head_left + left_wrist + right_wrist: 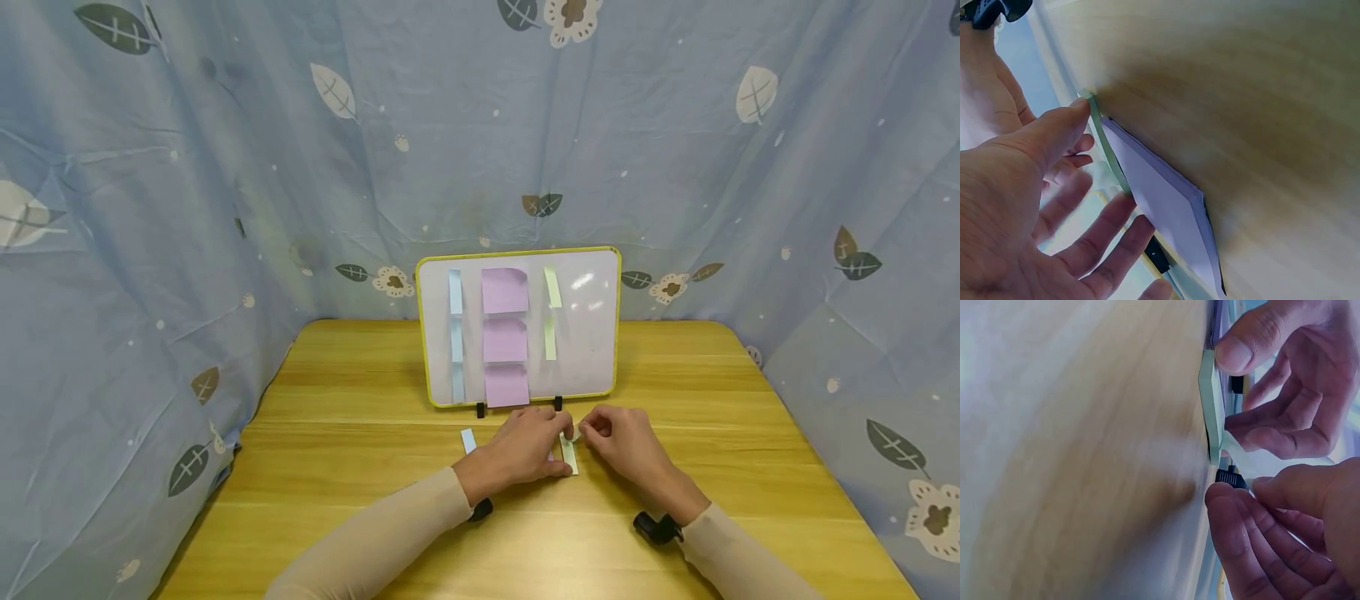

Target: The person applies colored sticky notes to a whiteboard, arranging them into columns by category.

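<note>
A narrow pad of light green sticky notes lies on the table in front of the whiteboard. My left hand holds it down, thumb at the near end and a finger toward the far end. A pale green sticky note lifts off the pad's far end. Thumb and fingertips of my right hand pinch its raised edge. Beside the green pad, a purple sticky note pad lies under my left hand, mostly hidden in the head view. Left of that hand shows the end of a blue sticky note pad.
Behind my hands a yellow-framed whiteboard stands tilted on black feet. It bears columns of blue notes, purple notes and two green notes. A patterned curtain surrounds the wooden table.
</note>
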`<state>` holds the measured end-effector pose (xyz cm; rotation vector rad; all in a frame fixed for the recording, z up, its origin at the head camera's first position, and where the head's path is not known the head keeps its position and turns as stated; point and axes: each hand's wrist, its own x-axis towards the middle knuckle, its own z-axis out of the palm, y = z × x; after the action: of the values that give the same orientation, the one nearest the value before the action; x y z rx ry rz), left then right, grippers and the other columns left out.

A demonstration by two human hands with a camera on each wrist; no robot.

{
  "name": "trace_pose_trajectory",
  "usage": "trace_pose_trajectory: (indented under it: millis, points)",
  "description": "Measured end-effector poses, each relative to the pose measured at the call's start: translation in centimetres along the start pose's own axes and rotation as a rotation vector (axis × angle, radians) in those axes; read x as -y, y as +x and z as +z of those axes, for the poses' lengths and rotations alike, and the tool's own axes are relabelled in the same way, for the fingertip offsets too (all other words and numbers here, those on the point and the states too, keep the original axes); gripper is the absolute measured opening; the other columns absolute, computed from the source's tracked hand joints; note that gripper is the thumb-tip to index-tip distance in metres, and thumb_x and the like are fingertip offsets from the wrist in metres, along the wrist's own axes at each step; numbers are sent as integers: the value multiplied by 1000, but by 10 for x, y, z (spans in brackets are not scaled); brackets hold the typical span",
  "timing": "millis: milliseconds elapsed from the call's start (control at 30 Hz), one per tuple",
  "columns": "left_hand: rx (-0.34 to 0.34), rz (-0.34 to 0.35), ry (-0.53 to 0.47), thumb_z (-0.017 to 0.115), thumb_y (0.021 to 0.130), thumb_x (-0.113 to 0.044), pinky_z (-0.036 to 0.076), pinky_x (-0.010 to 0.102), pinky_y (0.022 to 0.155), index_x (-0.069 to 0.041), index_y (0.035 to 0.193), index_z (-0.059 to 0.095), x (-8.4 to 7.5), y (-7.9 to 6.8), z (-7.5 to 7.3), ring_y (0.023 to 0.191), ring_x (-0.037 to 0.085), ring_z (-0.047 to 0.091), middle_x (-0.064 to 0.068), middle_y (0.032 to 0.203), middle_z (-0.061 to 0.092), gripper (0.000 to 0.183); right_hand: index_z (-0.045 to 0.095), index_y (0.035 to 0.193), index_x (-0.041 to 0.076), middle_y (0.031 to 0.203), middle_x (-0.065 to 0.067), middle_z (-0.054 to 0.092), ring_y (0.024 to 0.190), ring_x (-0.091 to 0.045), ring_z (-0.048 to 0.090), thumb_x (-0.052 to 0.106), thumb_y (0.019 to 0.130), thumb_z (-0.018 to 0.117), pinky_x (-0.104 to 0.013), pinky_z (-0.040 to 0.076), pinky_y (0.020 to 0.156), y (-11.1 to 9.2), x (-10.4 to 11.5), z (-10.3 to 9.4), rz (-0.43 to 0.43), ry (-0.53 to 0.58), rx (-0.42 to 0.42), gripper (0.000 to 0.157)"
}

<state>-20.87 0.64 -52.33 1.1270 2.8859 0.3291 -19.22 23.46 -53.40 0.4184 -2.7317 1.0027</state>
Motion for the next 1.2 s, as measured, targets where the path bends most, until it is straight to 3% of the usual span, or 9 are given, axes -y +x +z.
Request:
trace_pose_trajectory:
  millis: [167, 300, 900, 1067, 1200]
  points:
    - [9, 13, 19, 93, 99, -55, 60, 47, 113, -37, 123, 84, -2, -1, -2, 125, 18, 72, -9, 130, 76, 31, 87, 95, 12, 87, 4, 85, 79, -6, 77, 7, 103, 87, -23, 62, 73, 4, -4, 1, 28, 0, 5, 9]
    - [5, 19, 19, 93, 99, -55, 61, 48, 110, -38, 117, 87, -2, -2, -3, 122, 16, 71, -11, 130, 77, 26, 87, 95, 13, 87, 4, 85, 79, -6, 76, 7, 103, 87, -23, 61, 73, 7, -5, 1, 34, -10, 4, 10]
    - [32, 13, -22, 93, 100, -51, 59, 49, 115, -37, 116, 92, -3, -1, -3, 123, 14, 68, -12, 133, 76, 21, 89, 99, 10, 90, -2, 87, 78, -10, 77, 8, 105, 85, -23, 61, 71, 13, -6, -14, 59, -14, -48, 7]
    - [34, 16, -26, 93, 101, -50, 57, 50, 118, -37, 117, 92, -3, -2, -3, 123, 12, 67, -12, 133, 75, 21, 88, 103, 8, 88, -3, 88, 75, -15, 82, 10, 107, 84, -21, 60, 68, 11, -6, -24, 72, 24, -133, 6]
    - [36, 16, -10, 92, 102, -50, 56, 52, 122, -37, 119, 91, -3, -3, -5, 126, 13, 67, -11, 136, 75, 22, 88, 102, 8, 88, -5, 89, 75, -16, 86, 9, 104, 88, -13, 59, 68, 11, -6, -26, 13, 50, -218, 2]
